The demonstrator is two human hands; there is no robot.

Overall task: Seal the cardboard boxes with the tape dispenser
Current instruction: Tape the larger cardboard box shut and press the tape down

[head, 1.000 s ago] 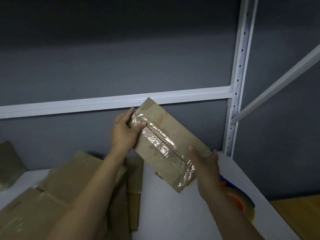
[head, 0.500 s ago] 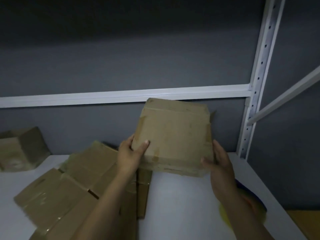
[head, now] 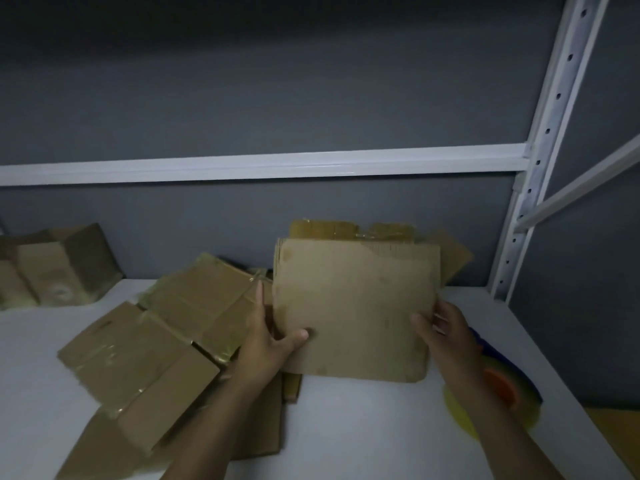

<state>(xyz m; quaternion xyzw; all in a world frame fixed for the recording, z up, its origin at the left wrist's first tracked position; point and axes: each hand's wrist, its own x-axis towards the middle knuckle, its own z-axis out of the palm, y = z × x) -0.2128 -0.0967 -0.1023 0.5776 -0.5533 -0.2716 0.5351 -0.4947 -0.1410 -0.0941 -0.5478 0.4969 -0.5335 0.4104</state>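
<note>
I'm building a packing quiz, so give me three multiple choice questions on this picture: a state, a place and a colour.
1. The cardboard box is: A lying untouched; B held by one hand only; C gripped by the left hand and the right hand.
2. The tape dispenser lies: A on top of the box; B on the shelf, partly behind the right forearm; C in the left hand.
3. The shelf's back rail is: A white; B red; C black.
Answers: C, a thumb presses its front on each side; B, its orange part shows past the forearm; A, it reads white against the grey wall.
</note>
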